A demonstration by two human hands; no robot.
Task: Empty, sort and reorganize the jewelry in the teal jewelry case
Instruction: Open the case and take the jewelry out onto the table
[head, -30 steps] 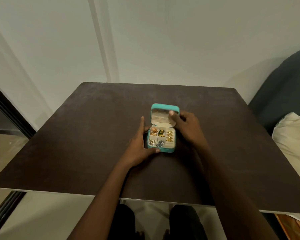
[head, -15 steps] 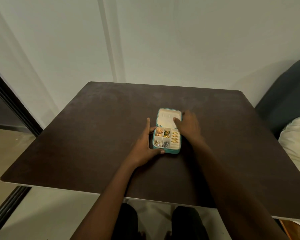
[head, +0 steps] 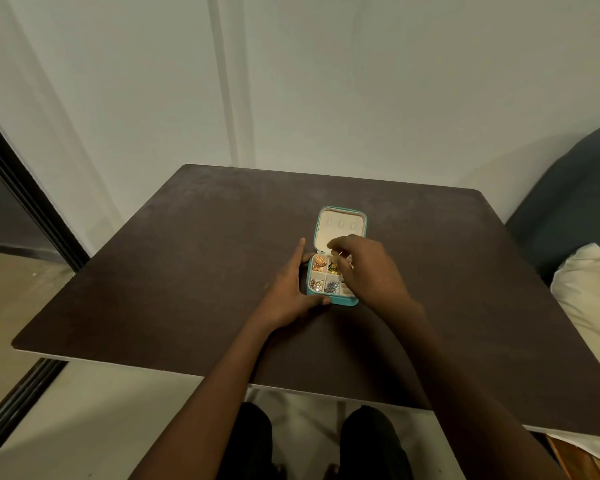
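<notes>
The teal jewelry case [head: 340,223] lies open near the middle of the dark table [head: 187,271], its cream lid flat and away from me. Its tray is split into small compartments with rose-gold pieces [head: 319,263] at the back left and silver-blue pieces [head: 331,287] at the front. My left hand [head: 288,292] presses against the case's left side with straight fingers, thumb on the front edge. My right hand [head: 368,268] hovers over the right compartments with curled fingers, and its fingertips pinch a small thin piece of jewelry [head: 341,253]. It hides the right column.
A dark sofa [head: 575,188] with a cream cushion [head: 589,292] stands at the table's right edge. A white wall rises behind the table. My legs [head: 250,445] show below the near edge. A dark door frame [head: 25,188] runs down the left.
The lid has gone from half raised to lying flat. My right hand left the lid and moved over the right compartments, fingers curling onto a small piece. My left hand stayed at the case's side.
</notes>
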